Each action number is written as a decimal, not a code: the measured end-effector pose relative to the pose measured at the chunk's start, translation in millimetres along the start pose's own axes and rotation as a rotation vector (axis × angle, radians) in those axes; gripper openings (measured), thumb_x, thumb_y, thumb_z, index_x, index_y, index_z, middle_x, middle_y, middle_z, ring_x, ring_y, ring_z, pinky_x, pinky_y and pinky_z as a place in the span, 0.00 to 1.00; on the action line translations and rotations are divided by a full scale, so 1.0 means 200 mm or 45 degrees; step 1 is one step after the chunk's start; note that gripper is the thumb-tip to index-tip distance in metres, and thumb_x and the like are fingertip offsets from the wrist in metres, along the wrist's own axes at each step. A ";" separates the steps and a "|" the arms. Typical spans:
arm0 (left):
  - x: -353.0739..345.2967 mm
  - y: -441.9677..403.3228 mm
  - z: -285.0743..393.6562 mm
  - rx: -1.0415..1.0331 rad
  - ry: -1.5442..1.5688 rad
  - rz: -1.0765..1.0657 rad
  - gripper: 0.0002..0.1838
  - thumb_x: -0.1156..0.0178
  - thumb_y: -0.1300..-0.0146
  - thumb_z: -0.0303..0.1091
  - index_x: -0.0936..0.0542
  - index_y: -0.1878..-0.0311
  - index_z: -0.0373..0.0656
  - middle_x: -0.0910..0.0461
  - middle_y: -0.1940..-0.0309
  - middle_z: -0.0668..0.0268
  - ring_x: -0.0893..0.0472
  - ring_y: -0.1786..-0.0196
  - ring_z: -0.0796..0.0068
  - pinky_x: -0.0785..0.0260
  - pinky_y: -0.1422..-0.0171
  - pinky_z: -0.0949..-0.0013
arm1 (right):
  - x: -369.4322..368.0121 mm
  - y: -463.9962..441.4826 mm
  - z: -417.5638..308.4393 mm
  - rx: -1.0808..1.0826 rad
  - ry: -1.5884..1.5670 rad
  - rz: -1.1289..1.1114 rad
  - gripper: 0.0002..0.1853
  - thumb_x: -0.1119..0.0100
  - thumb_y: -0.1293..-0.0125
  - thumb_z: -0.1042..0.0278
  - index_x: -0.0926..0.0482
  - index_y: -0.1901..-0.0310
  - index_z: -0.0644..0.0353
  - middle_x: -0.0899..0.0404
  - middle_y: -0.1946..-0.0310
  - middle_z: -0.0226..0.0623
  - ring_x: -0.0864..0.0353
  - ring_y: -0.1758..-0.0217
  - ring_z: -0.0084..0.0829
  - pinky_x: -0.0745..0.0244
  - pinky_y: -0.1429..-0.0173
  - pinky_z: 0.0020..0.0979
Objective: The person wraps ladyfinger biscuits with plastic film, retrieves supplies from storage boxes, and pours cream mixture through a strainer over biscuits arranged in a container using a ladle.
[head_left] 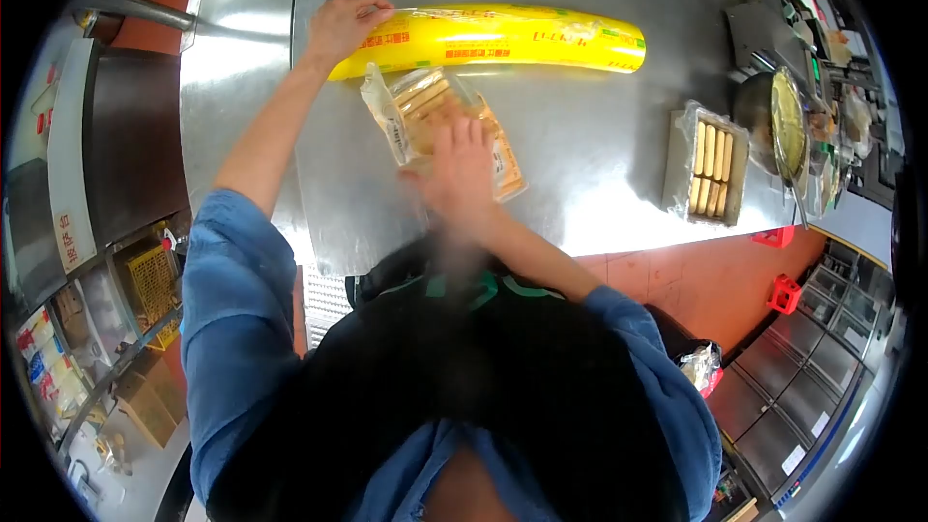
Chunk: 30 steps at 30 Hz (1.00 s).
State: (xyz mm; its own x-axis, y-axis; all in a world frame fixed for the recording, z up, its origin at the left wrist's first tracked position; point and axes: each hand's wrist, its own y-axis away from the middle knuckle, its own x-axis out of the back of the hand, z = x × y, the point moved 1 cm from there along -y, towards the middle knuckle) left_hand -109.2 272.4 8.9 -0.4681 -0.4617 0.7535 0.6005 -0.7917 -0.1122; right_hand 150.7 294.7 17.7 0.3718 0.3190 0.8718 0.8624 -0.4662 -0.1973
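Note:
A thick yellow roll of cling film (pixel 522 43) with red printing lies across the steel table. My left hand (pixel 346 29) is at the roll's left end, fingers closed in a pinch on the edge of the clear film. Nearer to me sits an opened pack of finger biscuits (pixel 421 97) in a clear plastic tray, its printed wrapper (pixel 385 116) folded back on the left. My right hand (pixel 462 169) lies over the pack with its fingers stretched out, slightly blurred, and hides part of the biscuits. Whether it presses on them I cannot tell.
On the table's right stands a plastic-lined box (pixel 735 174) with finger biscuits in two rows. Beside it is a round pan or bowl (pixel 788 126) with something yellow. The steel table (pixel 580 155) ends close to my body. Shelves with a yellow crate (pixel 153 280) are at left.

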 end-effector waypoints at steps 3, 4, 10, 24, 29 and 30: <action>0.00 0.00 -0.01 -0.006 0.009 0.009 0.11 0.41 0.39 0.40 0.18 0.60 0.45 0.20 0.76 0.63 0.26 0.76 0.75 0.33 0.70 0.72 | -0.07 0.01 0.22 0.431 -0.193 -0.017 0.16 0.38 0.47 0.62 0.27 0.60 0.60 0.27 0.63 0.42 0.29 0.54 0.45 0.38 0.41 0.45; 0.00 0.01 -0.01 -0.003 -0.002 0.003 0.10 0.41 0.39 0.40 0.18 0.60 0.45 0.20 0.76 0.63 0.26 0.76 0.75 0.33 0.70 0.72 | -0.05 -0.01 0.28 0.509 -0.295 -0.163 0.13 0.39 0.47 0.65 0.27 0.62 0.60 0.27 0.64 0.42 0.29 0.53 0.45 0.37 0.41 0.44; 0.03 0.01 0.04 -0.003 -0.066 -0.066 0.10 0.40 0.40 0.39 0.18 0.60 0.44 0.20 0.74 0.62 0.25 0.74 0.72 0.32 0.66 0.70 | 0.28 -0.10 0.52 0.511 -0.351 -0.570 0.13 0.39 0.48 0.69 0.28 0.60 0.59 0.26 0.59 0.43 0.28 0.50 0.45 0.34 0.42 0.41; 0.05 0.01 0.07 0.188 0.002 -0.138 0.09 0.38 0.42 0.40 0.19 0.63 0.46 0.24 0.81 0.67 0.28 0.78 0.75 0.36 0.70 0.71 | 0.29 -0.23 0.45 0.474 -0.231 0.031 0.33 0.31 0.51 0.60 0.32 0.43 0.59 0.30 0.46 0.44 0.31 0.45 0.46 0.34 0.41 0.41; 0.05 -0.02 0.07 0.191 0.000 -0.096 0.09 0.38 0.42 0.40 0.19 0.64 0.45 0.31 0.86 0.69 0.34 0.81 0.79 0.41 0.75 0.71 | 0.45 -0.31 1.28 -0.542 -0.316 0.600 0.36 0.34 0.45 0.50 0.33 0.42 0.68 0.28 0.47 0.50 0.28 0.45 0.43 0.35 0.40 0.33; 0.05 -0.03 0.07 0.185 -0.007 -0.088 0.09 0.38 0.42 0.40 0.19 0.64 0.45 0.31 0.86 0.69 0.35 0.82 0.79 0.41 0.75 0.71 | 0.42 -0.31 1.45 -0.853 -0.459 0.503 0.36 0.35 0.44 0.50 0.33 0.42 0.69 0.28 0.46 0.52 0.28 0.44 0.42 0.35 0.40 0.32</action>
State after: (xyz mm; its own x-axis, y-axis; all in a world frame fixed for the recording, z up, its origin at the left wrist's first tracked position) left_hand -108.7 277.9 25.6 -0.5081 -0.4056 0.7598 0.6546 -0.7552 0.0346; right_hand 228.7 589.8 -27.3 0.7867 0.2199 0.5768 0.3036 -0.9514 -0.0513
